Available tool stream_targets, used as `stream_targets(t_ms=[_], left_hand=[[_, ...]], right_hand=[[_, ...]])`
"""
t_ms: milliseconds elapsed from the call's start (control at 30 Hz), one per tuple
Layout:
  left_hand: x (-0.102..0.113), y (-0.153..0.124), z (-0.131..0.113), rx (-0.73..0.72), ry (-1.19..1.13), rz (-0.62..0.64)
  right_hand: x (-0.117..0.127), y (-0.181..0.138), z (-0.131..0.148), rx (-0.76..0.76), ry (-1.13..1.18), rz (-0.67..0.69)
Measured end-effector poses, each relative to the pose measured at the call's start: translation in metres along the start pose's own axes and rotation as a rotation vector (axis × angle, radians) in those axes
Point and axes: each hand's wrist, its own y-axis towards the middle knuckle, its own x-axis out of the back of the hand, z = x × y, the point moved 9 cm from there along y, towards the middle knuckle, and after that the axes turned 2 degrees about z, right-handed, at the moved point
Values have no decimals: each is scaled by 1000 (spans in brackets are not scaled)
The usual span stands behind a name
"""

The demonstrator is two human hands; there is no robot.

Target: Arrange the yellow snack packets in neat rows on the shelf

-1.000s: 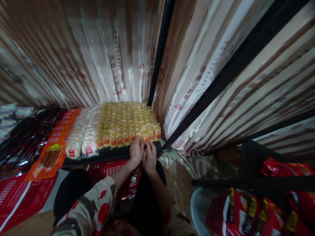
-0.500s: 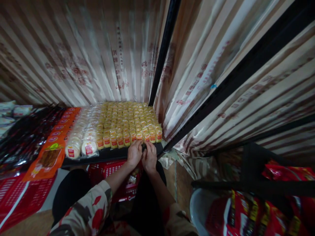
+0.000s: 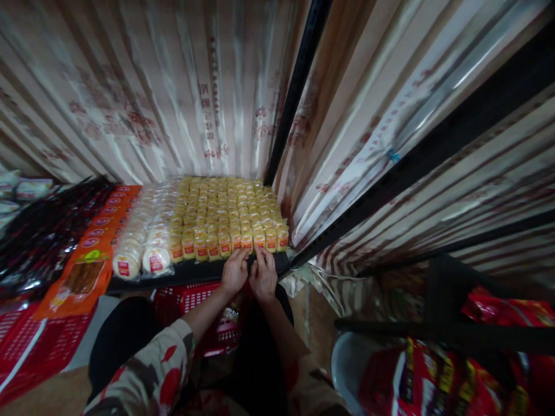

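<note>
Left hand: The left hand (image 3: pixel 234 271) is seen at centre frame, knuckles up, fingertips laid against the front row of yellow packets (image 3: pixel 225 211); whether its grip is pinched on one cannot be told.
Right hand: The right hand (image 3: pixel 263 276) is held touching the left, fingers bent at the same row; its grip is likewise hidden.
Yellow packets: Ranked in close rows on the black shelf (image 3: pixel 182 271), just above both hands.
Neighbours: Round white packs (image 3: pixel 147 254) are set left of them, orange packets (image 3: pixel 87 271) further left.
Below: A red basket (image 3: pixel 203 300) is seen under the shelf edge.
Lower right: Red bags (image 3: pixel 433 375) are piled.
</note>
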Motion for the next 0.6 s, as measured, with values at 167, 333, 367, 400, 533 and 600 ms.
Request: stream_targets(t_ms=[167, 333, 367, 400, 533, 600], left_hand=[[-4, -4, 6, -60, -41, 15], [-8, -5, 7, -96, -13, 50], [-8, -6, 7, -97, -7, 47], [-7, -6, 7, -97, -1, 44], [-8, -9, 3, -138, 40, 45], [-8, -12, -3, -193, 66, 63]], right_hand=[[0, 1, -4, -42, 22, -40], [-5, 3, -10, -56, -14, -1], [-6, 4, -12, -66, -12, 10], [-7, 4, -14, -74, -4, 23], [-5, 2, -14, -77, 63, 27], [1, 0, -10, -54, 93, -2]])
